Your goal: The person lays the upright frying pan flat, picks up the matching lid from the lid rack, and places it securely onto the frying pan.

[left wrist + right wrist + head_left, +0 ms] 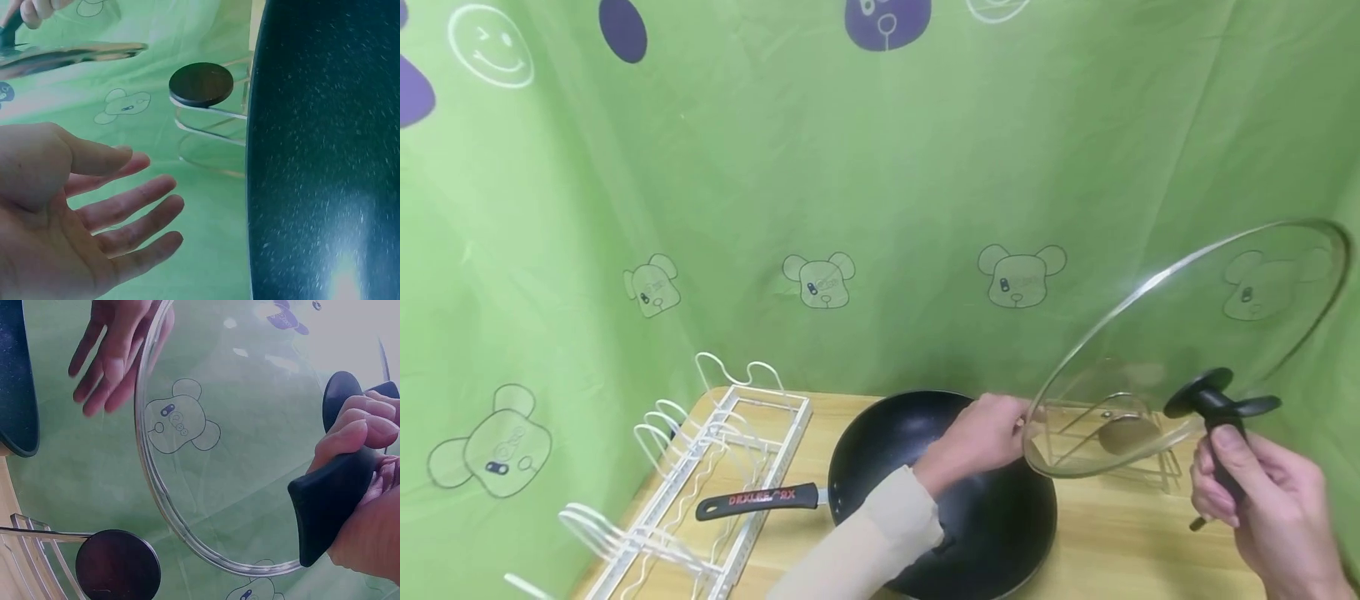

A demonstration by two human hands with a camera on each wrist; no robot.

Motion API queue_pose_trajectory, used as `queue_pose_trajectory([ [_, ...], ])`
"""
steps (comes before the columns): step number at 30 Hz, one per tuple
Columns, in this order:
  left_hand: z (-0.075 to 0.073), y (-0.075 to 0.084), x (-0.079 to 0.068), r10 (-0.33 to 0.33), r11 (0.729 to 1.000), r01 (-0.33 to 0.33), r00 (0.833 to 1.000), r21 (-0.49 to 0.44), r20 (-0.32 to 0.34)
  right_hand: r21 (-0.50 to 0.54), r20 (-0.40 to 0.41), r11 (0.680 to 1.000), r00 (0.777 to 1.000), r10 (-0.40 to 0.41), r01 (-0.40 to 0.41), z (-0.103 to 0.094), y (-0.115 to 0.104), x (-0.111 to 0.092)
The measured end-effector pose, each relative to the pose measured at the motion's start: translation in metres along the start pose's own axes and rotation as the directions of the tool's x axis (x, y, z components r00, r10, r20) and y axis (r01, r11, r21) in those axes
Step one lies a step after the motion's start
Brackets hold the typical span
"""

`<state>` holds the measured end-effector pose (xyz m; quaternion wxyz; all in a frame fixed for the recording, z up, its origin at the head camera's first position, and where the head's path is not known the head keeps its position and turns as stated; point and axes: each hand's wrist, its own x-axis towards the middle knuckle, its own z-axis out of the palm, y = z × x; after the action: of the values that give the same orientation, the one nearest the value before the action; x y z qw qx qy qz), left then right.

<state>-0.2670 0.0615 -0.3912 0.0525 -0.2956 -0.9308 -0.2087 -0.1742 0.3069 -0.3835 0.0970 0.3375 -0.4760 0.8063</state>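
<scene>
Head view: nearest, the left forearm in a pale sleeve (880,525) slants up and rightward across the pan, bringing the left hand (988,429) out past the pan's far-right side. At the right, the right hand (1262,492) is raised, thumb up along the black handle (1223,433) of the glass lid (1180,350), which stands steeply tilted in the air above the counter (1120,533).

The lid's rim comes close beside the left hand; in the left wrist view, space shows between those fingers and both the lid and the pan's edge. The black pan (992,525) sits on the counter, its long handle pointing left and overlapping the near rail of the white wire rack (741,500); contact there cannot be told. Beyond the lid is a wire stand (47,536) bearing a round dark disc (117,567). A green curtain (917,183) rises behind the counter's back edge.

The left fingers are loosely spread, slightly bent, and hold nothing. The right fingers wrap firmly round the lid's handle.
</scene>
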Motion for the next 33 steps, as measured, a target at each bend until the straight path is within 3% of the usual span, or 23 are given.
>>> queue_pose_trajectory([
  [12,-0.015,-0.008,-0.028,0.128,0.988,-0.121,0.989,0.1,-0.072,-0.088,-0.034,0.996,0.999,0.003,-0.006,0.005,0.005,0.004],
  [20,-0.019,-0.021,-0.051,0.115,0.99,-0.105,0.987,0.093,-0.109,-0.236,-0.077,0.971,0.997,0.024,-0.042,0.009,0.006,0.002],
  [29,-0.026,-0.034,-0.078,0.144,0.986,-0.129,0.977,0.103,-0.156,-0.254,-0.053,0.967,0.998,-0.028,0.014,0.011,0.015,0.006],
  [33,-0.031,-0.04,-0.086,0.109,0.991,-0.096,0.983,0.089,-0.149,-0.397,-0.147,0.915,0.989,0.013,-0.071,0.016,0.012,0.006],
])
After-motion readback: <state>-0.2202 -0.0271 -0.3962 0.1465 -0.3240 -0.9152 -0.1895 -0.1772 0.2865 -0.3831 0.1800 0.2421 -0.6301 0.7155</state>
